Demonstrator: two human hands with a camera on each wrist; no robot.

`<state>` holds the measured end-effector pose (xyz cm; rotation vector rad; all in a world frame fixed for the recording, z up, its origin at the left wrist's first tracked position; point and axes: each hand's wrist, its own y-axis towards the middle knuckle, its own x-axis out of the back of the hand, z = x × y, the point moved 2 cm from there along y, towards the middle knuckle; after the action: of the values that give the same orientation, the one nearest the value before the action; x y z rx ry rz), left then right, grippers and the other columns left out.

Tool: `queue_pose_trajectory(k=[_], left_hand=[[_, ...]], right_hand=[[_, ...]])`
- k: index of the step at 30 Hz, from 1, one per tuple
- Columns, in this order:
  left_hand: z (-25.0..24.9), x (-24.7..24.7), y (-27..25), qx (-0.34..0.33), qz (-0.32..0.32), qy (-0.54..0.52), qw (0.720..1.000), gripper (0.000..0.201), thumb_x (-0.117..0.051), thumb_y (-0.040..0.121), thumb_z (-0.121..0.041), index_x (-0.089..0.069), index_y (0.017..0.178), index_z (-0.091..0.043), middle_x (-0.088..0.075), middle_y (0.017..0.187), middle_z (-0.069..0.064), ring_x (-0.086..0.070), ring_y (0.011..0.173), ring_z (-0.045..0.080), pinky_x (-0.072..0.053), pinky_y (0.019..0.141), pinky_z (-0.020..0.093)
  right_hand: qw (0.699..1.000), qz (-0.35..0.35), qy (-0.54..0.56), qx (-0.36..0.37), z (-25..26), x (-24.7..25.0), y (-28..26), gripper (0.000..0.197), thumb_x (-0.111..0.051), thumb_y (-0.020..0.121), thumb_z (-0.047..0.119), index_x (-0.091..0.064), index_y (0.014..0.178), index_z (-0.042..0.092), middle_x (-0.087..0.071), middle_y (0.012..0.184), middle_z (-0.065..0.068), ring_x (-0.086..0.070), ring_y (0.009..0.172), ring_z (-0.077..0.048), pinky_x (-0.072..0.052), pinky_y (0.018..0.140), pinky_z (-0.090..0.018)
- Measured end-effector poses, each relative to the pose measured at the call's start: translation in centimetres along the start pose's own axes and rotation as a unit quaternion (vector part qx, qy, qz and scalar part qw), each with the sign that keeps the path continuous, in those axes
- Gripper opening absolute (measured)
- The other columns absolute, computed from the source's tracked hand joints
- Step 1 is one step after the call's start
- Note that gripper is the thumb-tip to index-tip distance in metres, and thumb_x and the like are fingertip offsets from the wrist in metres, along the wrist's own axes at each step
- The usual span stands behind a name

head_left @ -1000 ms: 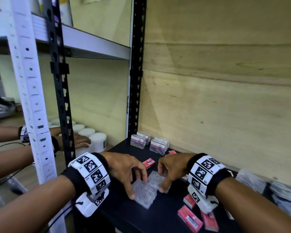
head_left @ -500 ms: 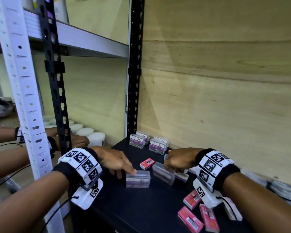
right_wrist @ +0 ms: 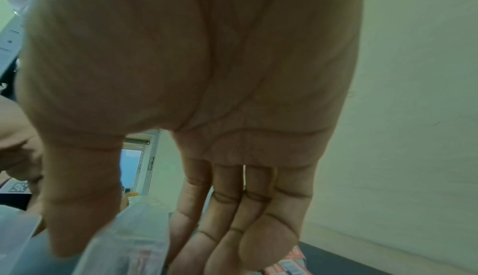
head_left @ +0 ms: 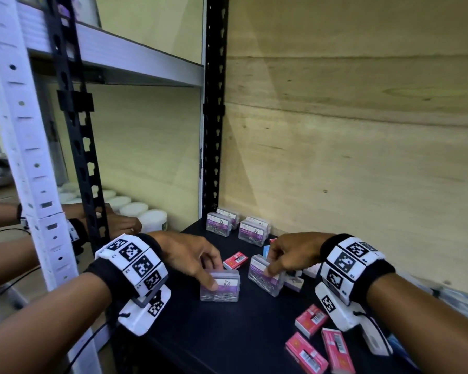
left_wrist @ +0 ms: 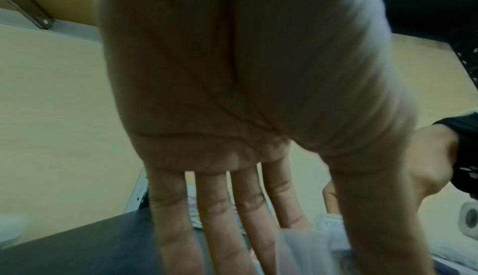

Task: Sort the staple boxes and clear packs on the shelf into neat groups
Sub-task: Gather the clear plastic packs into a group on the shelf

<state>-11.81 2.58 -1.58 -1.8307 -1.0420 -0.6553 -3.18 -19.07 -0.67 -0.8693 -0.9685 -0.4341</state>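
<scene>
On the dark shelf (head_left: pixel 222 333), the left hand (head_left: pixel 189 256) grips a clear pack (head_left: pixel 220 286) of paper clips with a purple label, thumb on the near face and fingers over the far side; the pack stands on its long edge near the middle of the shelf. From the left wrist view, the left hand's fingers (left_wrist: pixel 222 218) reach down nearly straight beside the thumb, with the translucent pack (left_wrist: pixel 305 246) between them. At 3 o'clock from that pack, and close beside it, the right hand (head_left: pixel 295 253) pinches a second clear pack (head_left: pixel 265 276), thumb in front and fingers behind; this one is tilted, its top leaning toward the back wall. The right wrist view shows the same pinch on the second pack (right_wrist: pixel 124 236).

At 12 o'clock, near the back corner, four more packs (head_left: pixel 237 226) of the same kind stand in two pairs. A red staple box (head_left: pixel 235 260) lies between the two hands. At 5 o'clock from the hands, three pink staple boxes (head_left: pixel 318 341) lie scattered at different angles. Past the black upright, at 10 o'clock, white round tubs (head_left: pixel 135 211) sit in a row, with another person's hand (head_left: pixel 122 225) on them.
</scene>
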Motion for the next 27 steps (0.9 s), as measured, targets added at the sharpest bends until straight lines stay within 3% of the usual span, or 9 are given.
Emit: queue_pose_trajectory(k=[4,10,16,18,21,27], left_hand=[[0.1,0.8,0.6,-0.012,0.001,0.0,1.0,0.038,-0.078,0.08,-0.036,-0.066,0.114,-0.025,-0.068,0.112,-0.007,-0.062,0.09,-0.001,-0.05,0.094,0.026],[1.3,4.1,1.6,-0.014,-0.038,0.005,0.999,0.033,-0.077,0.081,-0.035,-0.067,0.112,-0.028,-0.07,0.109,-0.011,-0.063,0.095,0.0,-0.048,0.091,0.02],[4.1,7.3,4.3,0.008,-0.087,0.008,0.996,0.032,-0.078,0.079,-0.038,-0.069,0.109,-0.03,-0.07,0.105,-0.012,-0.064,0.097,0.004,-0.048,0.094,0.028],[5.0,7.9,5.4,0.015,-0.097,0.02,0.995,0.03,-0.077,0.079,-0.041,-0.068,0.107,-0.034,-0.068,0.106,-0.014,-0.063,0.097,0.005,-0.048,0.087,0.026],[5.9,8.4,6.6,0.026,-0.104,0.022,0.994,0.032,-0.079,0.079,-0.036,-0.065,0.108,-0.033,-0.066,0.106,-0.009,-0.062,0.092,0.005,-0.042,0.071,0.018],[6.7,9.1,8.1,0.023,-0.095,0.004,0.995,0.032,-0.079,0.08,-0.026,-0.064,0.107,-0.031,-0.065,0.106,-0.007,-0.059,0.082,-0.004,-0.039,0.071,0.017]], right_hand=[[1.0,-0.006,-0.01,0.004,-0.1,0.1,0.3,0.04,-0.068,0.088,0.046,-0.066,0.11,0.013,-0.066,0.088,0.001,-0.057,0.077,-0.012,-0.048,0.082,-0.032],[0.998,-0.055,0.018,0.017,-0.1,2.0,1.1,0.031,-0.071,0.087,0.041,-0.066,0.106,0.016,-0.062,0.08,0.007,-0.054,0.068,-0.008,-0.044,0.071,-0.027],[0.99,-0.135,-0.022,0.016,-0.2,4.5,3.6,0.039,-0.065,0.09,0.045,-0.059,0.121,0.022,-0.066,0.113,0.003,-0.061,0.098,-0.016,-0.048,0.085,-0.03],[0.988,-0.149,-0.04,0.011,-0.1,4.7,4.6,0.043,-0.064,0.09,0.046,-0.058,0.125,0.022,-0.065,0.118,0.001,-0.061,0.102,-0.018,-0.05,0.091,-0.033],[0.983,-0.161,-0.084,0.012,0.2,4.5,5.9,0.042,-0.063,0.091,0.045,-0.059,0.125,0.022,-0.065,0.12,0.0,-0.062,0.102,-0.02,-0.051,0.091,-0.035],[0.98,-0.141,-0.136,0.021,1.2,3.9,7.5,0.039,-0.063,0.091,0.048,-0.063,0.119,0.021,-0.067,0.111,-0.001,-0.063,0.095,-0.021,-0.054,0.085,-0.038]])
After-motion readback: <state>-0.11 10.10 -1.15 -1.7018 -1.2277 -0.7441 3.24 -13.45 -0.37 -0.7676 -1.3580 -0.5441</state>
